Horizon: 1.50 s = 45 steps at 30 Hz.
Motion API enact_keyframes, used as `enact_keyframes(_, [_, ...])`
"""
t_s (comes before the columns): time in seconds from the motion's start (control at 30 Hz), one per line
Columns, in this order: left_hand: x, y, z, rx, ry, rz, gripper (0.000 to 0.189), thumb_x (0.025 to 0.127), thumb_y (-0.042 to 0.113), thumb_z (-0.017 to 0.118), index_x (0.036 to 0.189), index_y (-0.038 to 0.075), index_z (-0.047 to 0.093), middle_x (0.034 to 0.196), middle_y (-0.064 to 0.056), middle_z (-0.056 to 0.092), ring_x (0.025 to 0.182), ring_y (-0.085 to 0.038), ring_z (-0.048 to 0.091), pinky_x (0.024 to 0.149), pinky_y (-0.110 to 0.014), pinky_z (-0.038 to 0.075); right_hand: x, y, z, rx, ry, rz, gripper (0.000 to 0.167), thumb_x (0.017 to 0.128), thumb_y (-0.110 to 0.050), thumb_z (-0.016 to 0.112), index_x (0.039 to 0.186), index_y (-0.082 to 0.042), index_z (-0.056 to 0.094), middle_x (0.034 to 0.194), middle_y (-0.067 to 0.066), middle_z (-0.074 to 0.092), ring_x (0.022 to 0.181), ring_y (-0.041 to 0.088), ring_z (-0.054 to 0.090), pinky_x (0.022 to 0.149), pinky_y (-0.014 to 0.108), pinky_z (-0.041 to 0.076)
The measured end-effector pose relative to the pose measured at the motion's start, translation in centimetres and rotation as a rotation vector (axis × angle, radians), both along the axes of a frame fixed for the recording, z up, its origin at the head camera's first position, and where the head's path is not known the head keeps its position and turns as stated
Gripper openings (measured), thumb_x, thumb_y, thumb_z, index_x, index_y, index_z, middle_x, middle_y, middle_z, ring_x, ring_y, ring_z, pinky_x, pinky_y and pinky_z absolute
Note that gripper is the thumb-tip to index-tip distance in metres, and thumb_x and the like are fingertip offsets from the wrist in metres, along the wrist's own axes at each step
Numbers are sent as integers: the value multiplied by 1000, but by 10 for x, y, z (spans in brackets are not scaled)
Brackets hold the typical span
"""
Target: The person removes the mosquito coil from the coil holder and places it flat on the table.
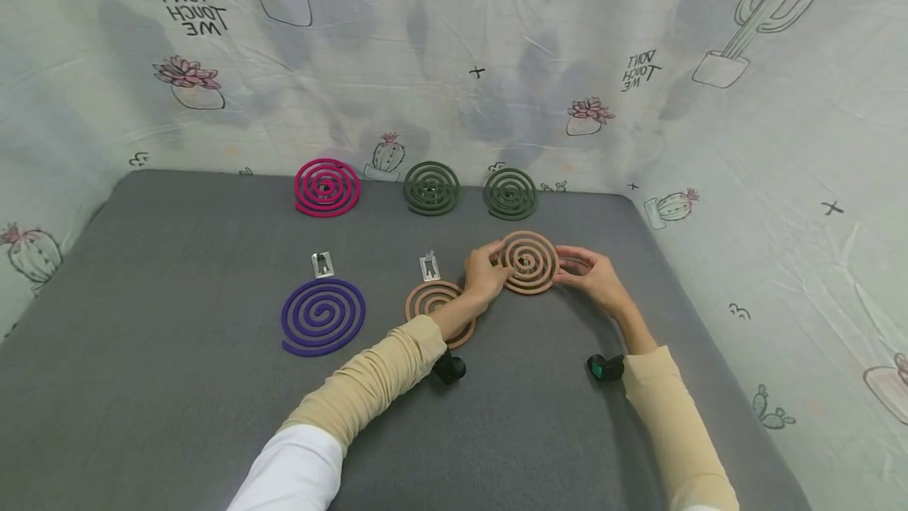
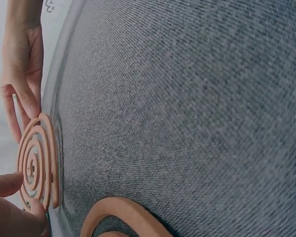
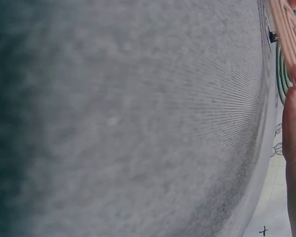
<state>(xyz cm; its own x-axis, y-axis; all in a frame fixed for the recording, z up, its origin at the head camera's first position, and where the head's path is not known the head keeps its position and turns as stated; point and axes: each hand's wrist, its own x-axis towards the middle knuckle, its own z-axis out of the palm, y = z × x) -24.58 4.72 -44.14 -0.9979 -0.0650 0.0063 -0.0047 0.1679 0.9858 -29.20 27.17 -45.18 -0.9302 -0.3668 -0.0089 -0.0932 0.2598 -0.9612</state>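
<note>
Both hands hold a tan mosquito coil [image 1: 526, 262] at its edges, on the right half of the grey table. The left hand [image 1: 485, 276] pinches its left side, thumb over the spiral. At the opposite rim, the right hand [image 1: 596, 278] grips with thumb and fingertips. A small metal stand [image 3: 273, 37] shows close by the coil in the right wrist view. Under the left forearm lies a second tan coil [image 1: 420, 307], partly covered, with a bare metal stand [image 1: 429, 267] just behind it.
Along the back stand a pink coil [image 1: 327, 188] and two green coils, one in the middle [image 1: 431, 188] and one to the right [image 1: 510, 194]. Front left lies a purple coil [image 1: 324, 318], a metal stand [image 1: 322, 265] behind it. A printed cloth [image 1: 397, 54] borders the table.
</note>
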Motion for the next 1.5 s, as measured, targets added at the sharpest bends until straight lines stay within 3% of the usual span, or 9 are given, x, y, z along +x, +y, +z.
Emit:
enact_keyframes(0.3, [0,2,0,-57,-14,26,51,85,-6,67,134,-1,53,141,-19,47,132,-33,41,108,-38,39,-6,-1,-3,4,40,-3,52,83,10,68,131,10,50,126,21,55,101,11,63,81,23,56])
enact_keyframes(0.6, [-2,2,0,1,-27,20,48,87,-14,57,133,-3,53,135,-17,53,126,-30,49,103,-34,44,-3,0,0,14,55,9,53,84,13,65,133,10,45,126,31,48,95,11,64,77,24,57])
enact_keyframes(0.9, [-3,0,-1,80,-30,17,43,89,-15,51,131,-5,54,135,-20,53,116,-26,59,80,-19,54,-7,-1,-4,32,132,-32,44,85,11,64,128,11,53,121,35,53,96,12,65,80,22,56])
enact_keyframes(1.0, [-4,-1,-3,80,-64,23,44,90,-13,52,132,-1,55,120,-24,62,72,-12,67,50,-11,46,-7,-2,-3,46,137,-33,44,85,11,64,128,11,54,122,34,54,95,10,64,79,21,56])
enact_keyframes(1.07, [-5,-2,-4,84,-88,28,44,91,-13,51,133,1,56,104,-27,66,45,-3,51,38,-11,34,-6,-2,-2,58,133,-27,44,85,10,65,128,11,54,126,33,53,97,9,63,79,19,55])
enact_keyframes(1.17, [-7,-4,-5,77,-102,44,43,91,-12,51,132,2,57,84,-28,67,32,-1,28,32,-12,26,-6,-2,0,80,121,-26,46,85,6,68,129,9,55,131,29,52,105,14,62,81,18,54])
enact_keyframes(1.27, [-8,-4,-5,53,-82,63,40,90,-11,54,127,1,61,88,-24,68,39,-3,41,37,-13,33,-5,-2,2,93,102,-28,49,84,3,70,130,9,54,135,27,50,117,27,57,83,16,52])
enact_keyframes(1.37, [-9,-4,-5,34,-48,85,35,88,-10,60,121,-1,64,106,-18,68,65,-14,64,55,-16,50,-5,-2,2,95,88,-35,51,84,3,70,131,9,53,136,26,49,123,37,50,85,15,51])
enact_keyframes(1.5, [-10,-5,-7,55,-23,95,31,86,-9,65,116,-4,66,114,-17,64,94,-29,68,77,-27,57,-6,-2,1,78,68,-37,52,85,1,70,133,8,51,137,27,48,119,28,56,84,16,52])
